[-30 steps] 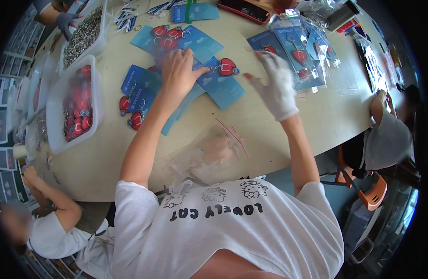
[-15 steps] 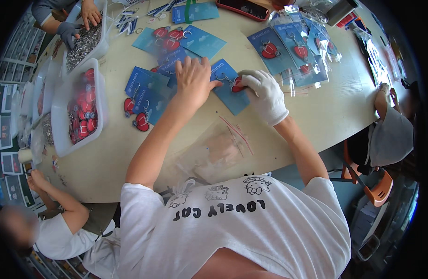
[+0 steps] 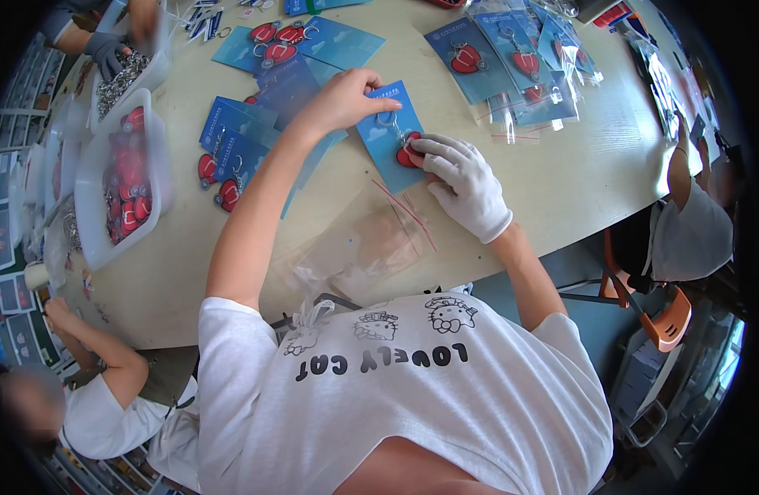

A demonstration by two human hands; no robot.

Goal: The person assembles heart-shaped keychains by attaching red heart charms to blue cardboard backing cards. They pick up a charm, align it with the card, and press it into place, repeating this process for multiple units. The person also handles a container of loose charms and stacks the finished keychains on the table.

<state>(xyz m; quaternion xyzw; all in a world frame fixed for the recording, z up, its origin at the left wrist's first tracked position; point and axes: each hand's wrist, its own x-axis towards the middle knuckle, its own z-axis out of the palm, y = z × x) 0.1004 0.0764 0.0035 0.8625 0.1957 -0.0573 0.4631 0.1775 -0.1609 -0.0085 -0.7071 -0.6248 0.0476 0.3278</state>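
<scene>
A blue backing card (image 3: 387,163) lies in front of me on the table, with a red heart-shaped keychain (image 3: 406,157) on it, its metal ring and chain toward the card's top. My left hand (image 3: 340,103), bare, is closed at the card's upper left edge, thumb over its face and fingers curled. At the heart, my right hand (image 3: 470,186), in a white glove, is closed with its fingertips pinching the charm's right side. Left of these are loose blue cards (image 3: 251,124) and more red heart keychains (image 3: 279,51). Clear plastic bags (image 3: 354,243) lie near my body.
Bagged cards with keychains (image 3: 524,62) are piled at the far right. A white bin of red charms (image 3: 155,206) stands on the left; behind it, a co-worker's gloved hand (image 3: 107,54) reaches into a bin of metal parts. An orange chair (image 3: 668,322) stands right of the table.
My left hand has moved to the card's upper left edge, thumb over it. My right hand has shifted slightly lower on the card's heart. The view has shifted a little.
</scene>
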